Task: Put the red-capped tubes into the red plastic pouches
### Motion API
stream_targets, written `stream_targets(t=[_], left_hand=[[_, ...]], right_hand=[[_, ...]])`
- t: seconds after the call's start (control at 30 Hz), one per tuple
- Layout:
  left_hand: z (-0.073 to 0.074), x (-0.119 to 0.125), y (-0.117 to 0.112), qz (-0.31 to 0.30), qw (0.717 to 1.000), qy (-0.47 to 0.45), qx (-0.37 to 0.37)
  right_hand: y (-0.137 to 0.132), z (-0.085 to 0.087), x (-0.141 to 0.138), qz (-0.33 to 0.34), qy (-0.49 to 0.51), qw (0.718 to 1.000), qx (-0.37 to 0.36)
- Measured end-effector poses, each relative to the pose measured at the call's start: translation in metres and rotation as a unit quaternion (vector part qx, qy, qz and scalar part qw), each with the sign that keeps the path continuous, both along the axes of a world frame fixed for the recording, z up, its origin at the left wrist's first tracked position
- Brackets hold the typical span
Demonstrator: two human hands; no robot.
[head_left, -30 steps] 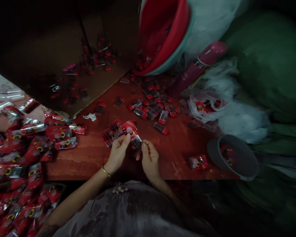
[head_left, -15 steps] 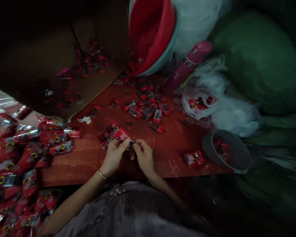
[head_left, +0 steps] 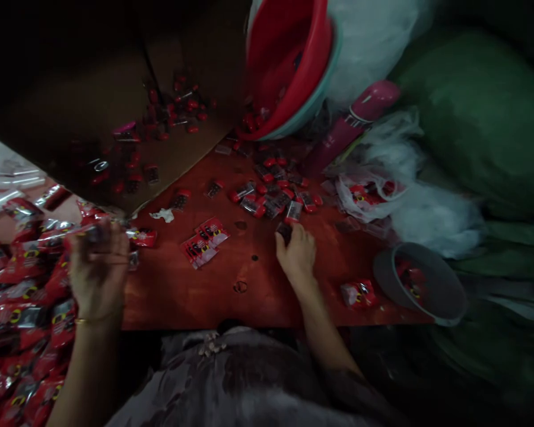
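Observation:
My left hand (head_left: 100, 267), somewhat blurred, is over the right edge of a pile of filled red packets (head_left: 31, 320). Its fingers are stretched out and apart, with a packet at or behind the fingertips; I cannot tell if they touch. Farther right, my right hand (head_left: 297, 252) has thumb and fingers closed about a small dark case (head_left: 285, 231), at the near edge of a heap of clear cases with red ends (head_left: 271, 204). Between the hands, several flat red printed packets (head_left: 204, 240) lie overlapping on the reddish table (head_left: 160, 296).
A cardboard box (head_left: 196, 142) with loose red pieces opens at the back left. Behind the heap, a red basin (head_left: 289, 71) leans tilted, and a pink flask (head_left: 351, 124) stands slanted. A grey bowl (head_left: 387, 279) and a red packet (head_left: 358, 293) sit at the right.
My hands were together over a red packet and a dark piece. They have parted: the left moved left to the packet pile, the right moved up and right to the cases.

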State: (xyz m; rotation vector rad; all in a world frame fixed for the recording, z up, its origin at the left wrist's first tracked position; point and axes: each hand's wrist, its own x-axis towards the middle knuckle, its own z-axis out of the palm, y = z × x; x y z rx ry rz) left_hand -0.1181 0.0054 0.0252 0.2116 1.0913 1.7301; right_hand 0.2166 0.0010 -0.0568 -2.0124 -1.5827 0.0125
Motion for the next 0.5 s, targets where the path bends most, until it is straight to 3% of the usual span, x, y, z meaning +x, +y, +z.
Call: stream_targets(t=[0.03,0.1,0.17,0.2,0.27,0.3,0.4,0.5], left_hand=[[0.002,-0.012,0.002,0.036,0.999,0.006,0.008],[0.002,-0.015,0.004,0.039,0.999,0.019,0.015],[-0.005,0.008,0.006,-0.029,0.995,0.094,0.013],[-0.011,0.025,0.008,-0.097,0.98,0.175,0.011],[-0.025,0.06,0.016,-0.252,0.889,0.382,0.016],[-0.033,0.075,0.021,-0.28,0.835,0.474,0.029],[-0.053,0.101,0.036,-0.297,0.669,0.679,0.054],[-0.065,0.105,0.044,-0.317,0.539,0.779,0.035]], right_hand=[[0.001,-0.007,0.008,0.015,-0.019,1.0,-0.012],[-0.001,-0.017,0.009,0.081,-0.033,0.996,-0.025],[-0.006,-0.022,-0.003,0.167,-0.031,0.985,-0.023],[-0.008,-0.021,-0.011,0.204,-0.029,0.978,-0.019],[-0.011,-0.019,-0.024,0.246,-0.028,0.969,-0.004],[-0.012,-0.017,-0.028,0.251,-0.028,0.967,0.006],[-0.013,-0.016,-0.029,0.236,-0.027,0.971,0.039],[-0.012,-0.018,-0.026,0.231,-0.036,0.97,0.058]])
